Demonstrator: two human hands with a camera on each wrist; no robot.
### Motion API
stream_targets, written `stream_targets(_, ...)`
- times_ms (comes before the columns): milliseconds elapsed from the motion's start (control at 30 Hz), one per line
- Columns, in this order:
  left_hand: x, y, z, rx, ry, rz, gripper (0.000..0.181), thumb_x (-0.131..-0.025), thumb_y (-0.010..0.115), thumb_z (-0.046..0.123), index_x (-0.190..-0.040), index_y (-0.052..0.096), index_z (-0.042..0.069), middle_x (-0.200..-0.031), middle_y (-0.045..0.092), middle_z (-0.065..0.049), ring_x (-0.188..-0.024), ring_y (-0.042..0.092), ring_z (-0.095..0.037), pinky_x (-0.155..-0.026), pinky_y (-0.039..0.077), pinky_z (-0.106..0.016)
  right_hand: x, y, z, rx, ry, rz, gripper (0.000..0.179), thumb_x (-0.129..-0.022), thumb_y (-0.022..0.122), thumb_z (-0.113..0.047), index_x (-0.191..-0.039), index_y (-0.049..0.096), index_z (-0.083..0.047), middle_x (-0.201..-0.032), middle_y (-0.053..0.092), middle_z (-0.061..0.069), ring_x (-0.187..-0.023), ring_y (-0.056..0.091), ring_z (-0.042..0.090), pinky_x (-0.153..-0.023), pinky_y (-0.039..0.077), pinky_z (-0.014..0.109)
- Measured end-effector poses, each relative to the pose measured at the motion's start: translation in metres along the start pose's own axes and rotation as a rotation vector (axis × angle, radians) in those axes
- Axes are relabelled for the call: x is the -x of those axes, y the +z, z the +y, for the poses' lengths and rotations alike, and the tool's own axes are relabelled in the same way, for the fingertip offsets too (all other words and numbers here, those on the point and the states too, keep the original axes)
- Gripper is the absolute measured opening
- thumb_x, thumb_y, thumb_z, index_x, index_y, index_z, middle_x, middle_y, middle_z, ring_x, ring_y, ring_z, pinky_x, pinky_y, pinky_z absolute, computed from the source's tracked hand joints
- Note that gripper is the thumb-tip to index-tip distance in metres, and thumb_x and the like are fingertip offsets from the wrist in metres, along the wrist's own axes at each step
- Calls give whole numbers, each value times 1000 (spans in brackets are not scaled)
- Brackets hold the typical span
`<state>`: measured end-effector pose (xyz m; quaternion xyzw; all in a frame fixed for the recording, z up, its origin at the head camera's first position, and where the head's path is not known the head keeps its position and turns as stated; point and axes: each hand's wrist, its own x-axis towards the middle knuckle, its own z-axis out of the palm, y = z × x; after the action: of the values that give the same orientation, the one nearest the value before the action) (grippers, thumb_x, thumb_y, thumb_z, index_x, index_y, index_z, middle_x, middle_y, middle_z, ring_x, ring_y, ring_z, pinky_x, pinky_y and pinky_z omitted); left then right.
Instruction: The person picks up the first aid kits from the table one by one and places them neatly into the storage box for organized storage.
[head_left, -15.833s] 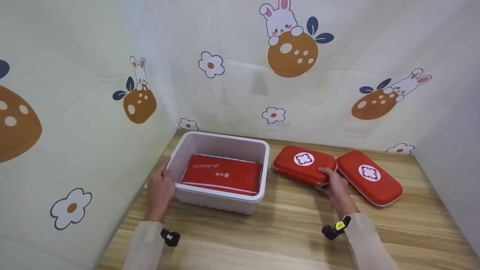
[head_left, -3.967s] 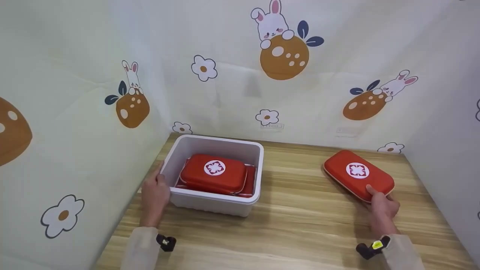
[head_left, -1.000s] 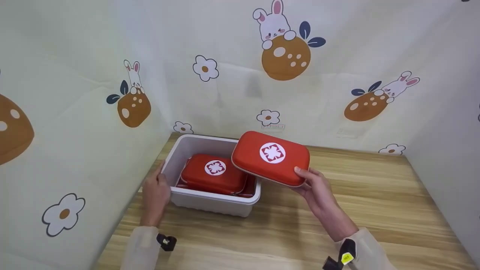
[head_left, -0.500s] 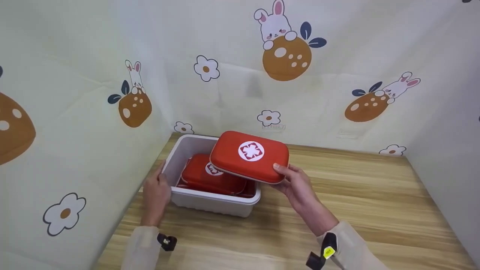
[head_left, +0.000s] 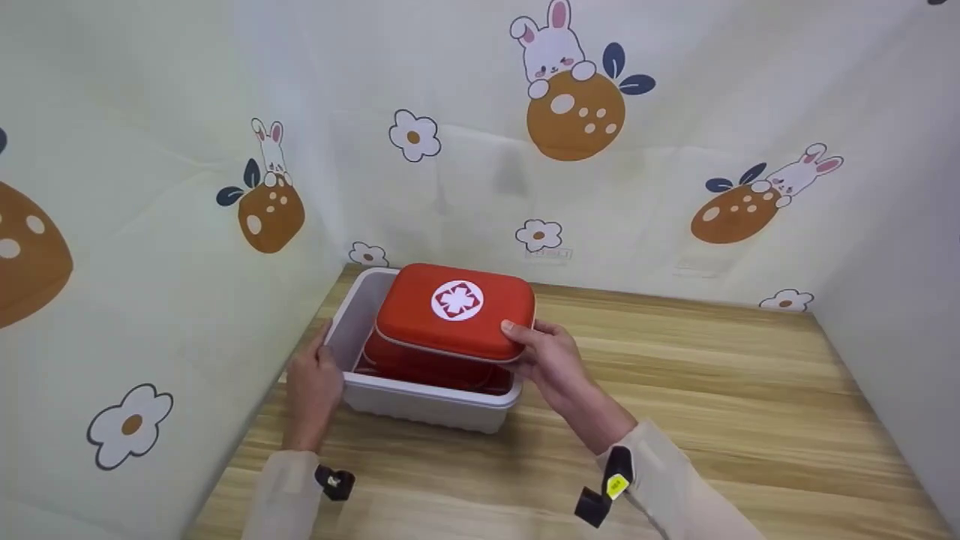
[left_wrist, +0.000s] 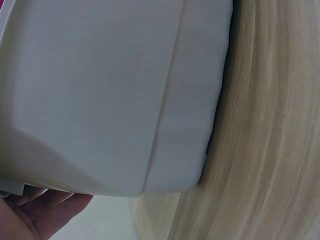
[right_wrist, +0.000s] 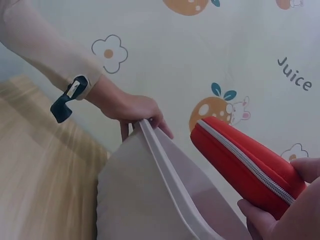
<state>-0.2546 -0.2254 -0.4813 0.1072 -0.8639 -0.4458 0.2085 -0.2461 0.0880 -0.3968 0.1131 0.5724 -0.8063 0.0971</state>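
My right hand (head_left: 551,364) grips one end of a red zippered first-aid case (head_left: 420,315), thumb on top, fingers underneath. The case hangs over the light grey bin (head_left: 427,401), its white cross emblem facing up. In the right wrist view the zipper side of the held case (right_wrist: 240,160) shows above the bin's rim. Beneath it, inside the bin, a second red case (head_left: 420,364) is mostly covered by the held one. At the bin's left side my left hand (head_left: 313,382) holds the rim; in the left wrist view its fingers (left_wrist: 55,212) curl at the bin's edge.
The bin stands on a wood-grain table (head_left: 675,405) near its left back corner. Pale fabric walls (head_left: 465,187) printed with rabbits, fruit and flowers enclose the table at the back and both sides.
From the right of the table, the right hand has lifted the case and carried it left over the bin. Earlier, another case went into the bin. The left hand stays at the rim.
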Motion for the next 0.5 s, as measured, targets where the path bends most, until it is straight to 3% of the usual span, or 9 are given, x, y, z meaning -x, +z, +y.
stream_targets(67,0,0,0,-4,3,3,47,-103,32,10,-146,51,6,-133,61,-27,-74,49,-32,-67,40,-38,-2,6,2,5,-4,-5,62,-90,70,-14,-137,33,4,-126,62,24,-92,70,21,-91,58,44)
stream_targets(133,0,1,1,-4,1,-3,47,-104,31,11,-147,50,6,-138,59,-26,-76,50,-31,-67,40,-38,-5,11,4,12,-3,-7,62,-90,71,-13,-137,33,4,-125,63,24,-91,70,21,-90,59,44)
stream_targets(233,0,0,1,12,-11,-25,47,-105,30,11,-148,48,6,-149,50,-23,-97,58,-37,-81,47,-46,-9,18,6,29,19,-10,61,-91,70,-13,-137,34,4,-126,63,24,-92,70,21,-90,59,44)
stream_targets(333,0,-1,1,24,-28,-48,47,-106,30,11,-150,46,6,-152,47,-22,-125,55,-40,-103,46,-56,-11,25,8,31,41,-12,57,-93,69,-12,-136,36,3,-127,63,24,-95,69,22,-92,58,44)
stream_targets(500,-1,-2,1,41,-38,-59,47,-106,31,11,-150,45,7,-152,47,-23,-136,49,-41,-111,40,-58,-11,35,12,46,29,-4,56,-94,67,-9,-136,33,4,-129,61,26,-97,69,24,-91,58,45)
